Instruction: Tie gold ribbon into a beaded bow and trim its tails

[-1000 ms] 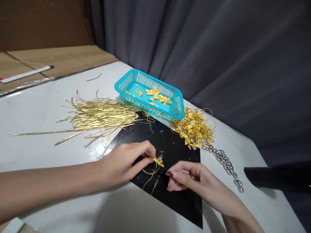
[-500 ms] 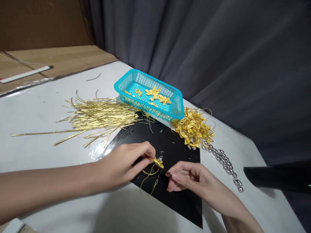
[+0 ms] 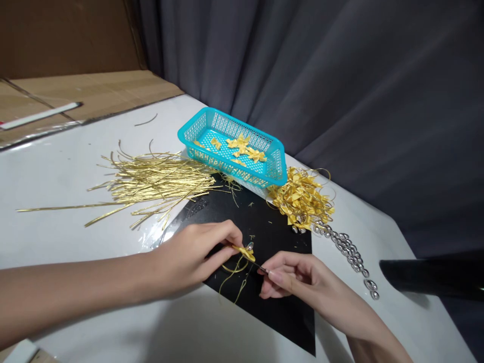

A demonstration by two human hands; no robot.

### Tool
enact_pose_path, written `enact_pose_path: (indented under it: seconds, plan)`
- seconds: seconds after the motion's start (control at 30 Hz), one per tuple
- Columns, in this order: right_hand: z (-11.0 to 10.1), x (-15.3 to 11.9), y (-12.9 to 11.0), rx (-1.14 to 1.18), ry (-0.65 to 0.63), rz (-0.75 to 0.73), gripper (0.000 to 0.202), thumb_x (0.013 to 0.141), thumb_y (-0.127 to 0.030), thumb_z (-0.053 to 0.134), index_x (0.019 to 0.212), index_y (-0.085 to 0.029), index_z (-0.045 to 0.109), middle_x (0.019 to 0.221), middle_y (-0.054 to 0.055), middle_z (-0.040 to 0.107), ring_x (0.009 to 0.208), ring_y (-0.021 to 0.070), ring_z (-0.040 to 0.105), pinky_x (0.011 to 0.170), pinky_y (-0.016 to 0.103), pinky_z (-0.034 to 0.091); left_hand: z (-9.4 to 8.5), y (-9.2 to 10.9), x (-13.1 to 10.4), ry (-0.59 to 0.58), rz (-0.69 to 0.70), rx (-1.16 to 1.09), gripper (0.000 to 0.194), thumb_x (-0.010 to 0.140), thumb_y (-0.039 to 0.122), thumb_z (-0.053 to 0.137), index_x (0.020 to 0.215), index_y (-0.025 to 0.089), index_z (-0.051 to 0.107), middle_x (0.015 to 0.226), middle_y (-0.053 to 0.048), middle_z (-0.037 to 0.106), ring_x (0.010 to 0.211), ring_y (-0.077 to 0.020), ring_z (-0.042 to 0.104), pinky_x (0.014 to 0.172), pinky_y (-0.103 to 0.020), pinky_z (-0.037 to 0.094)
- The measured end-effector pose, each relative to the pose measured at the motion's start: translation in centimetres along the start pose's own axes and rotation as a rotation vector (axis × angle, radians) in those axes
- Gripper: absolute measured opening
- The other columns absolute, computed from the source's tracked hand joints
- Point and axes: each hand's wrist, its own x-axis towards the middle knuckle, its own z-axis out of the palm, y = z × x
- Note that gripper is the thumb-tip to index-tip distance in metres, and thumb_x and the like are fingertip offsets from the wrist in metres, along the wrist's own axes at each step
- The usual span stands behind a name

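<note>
Between the thumb and fingers of my left hand point(image 3: 214, 247) is a small yellow ribbon bow point(image 3: 248, 253), held above a black mat. A shiny silver bead point(image 3: 250, 246) sits at the bow. Gold cord point(image 3: 235, 270) loops down from it, and thin thread ends point(image 3: 242, 291) hang lower. My right hand point(image 3: 291, 275) pinches a thin dark needle-like tool point(image 3: 260, 267), its far end reaching the bow. Whether the tip passes through the ribbon or only touches it, I cannot tell.
A turquoise basket point(image 3: 231, 171) with several yellow bows stands behind the black mat point(image 3: 291, 317). Gold cords point(image 3: 159, 176) lie to the left. Finished-looking bows with cord loops point(image 3: 302, 196) are heaped right, beside a trail of silver beads point(image 3: 350, 252). A black cylindrical object point(image 3: 427, 277) juts in from the right.
</note>
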Motion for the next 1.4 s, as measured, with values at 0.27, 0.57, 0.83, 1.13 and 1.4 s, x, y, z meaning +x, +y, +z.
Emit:
enact_pose_path:
  seconds: [0.27,0.57,0.83,1.13,1.4]
  plan:
    - [0.1,0.1,0.2,-0.003,0.003,-0.014,0.036,0.084,-0.048,0.067,0.091,-0.013,0.066,0.083,0.007,0.072,0.08,0.0145,0.069,0.078,0.026,0.053,-0.1,-0.1,0.0,0.005,0.007,0.003,0.012,0.094,0.012,0.048,0.098,0.022,0.053,0.089,0.001,0.067,0.079,-0.0118,0.066,0.07,-0.02,0.048]
    - [0.1,-0.1,0.1,0.005,0.006,-0.008,0.037,0.083,-0.049,0.068,0.093,-0.013,0.065,0.083,0.007,0.072,0.081,0.0148,0.069,0.08,0.027,0.054,-0.1,0.0,0.1,0.002,-0.002,-0.003,0.011,0.093,0.013,0.049,0.098,0.022,0.053,0.089,-0.001,0.068,0.079,-0.0136,0.066,0.069,-0.022,0.049]
    - [-0.1,-0.1,0.2,-0.006,0.003,-0.021,0.035,0.085,-0.047,0.066,0.092,-0.013,0.066,0.084,0.007,0.073,0.081,0.0149,0.069,0.079,0.027,0.053,-0.1,0.0,0.0,0.01,0.01,-0.006,0.011,0.093,0.013,0.05,0.098,0.022,0.052,0.089,0.001,0.068,0.079,-0.0119,0.066,0.069,-0.02,0.048]
    - [0.0,-0.2,0.0,-0.006,-0.01,-0.011,0.035,0.085,-0.047,0.066,0.093,-0.013,0.065,0.084,0.008,0.072,0.082,0.0156,0.068,0.08,0.028,0.053,-0.2,-0.1,0.0,0.008,0.001,0.001,0.011,0.093,0.012,0.049,0.098,0.022,0.052,0.091,0.002,0.067,0.081,-0.0109,0.065,0.07,-0.019,0.047]
    - [-2.1,-1.4,0.7,-0.433,0.203,-0.054,0.035,0.087,-0.051,0.059,0.097,-0.019,0.064,0.089,0.007,0.07,0.087,0.0234,0.066,0.075,0.032,0.05,-0.6,-0.6,0.7,0.113,-0.072,0.1,0.009,0.09,0.014,0.054,0.095,0.022,0.054,0.089,0.002,0.068,0.079,-0.0137,0.065,0.069,-0.024,0.046]
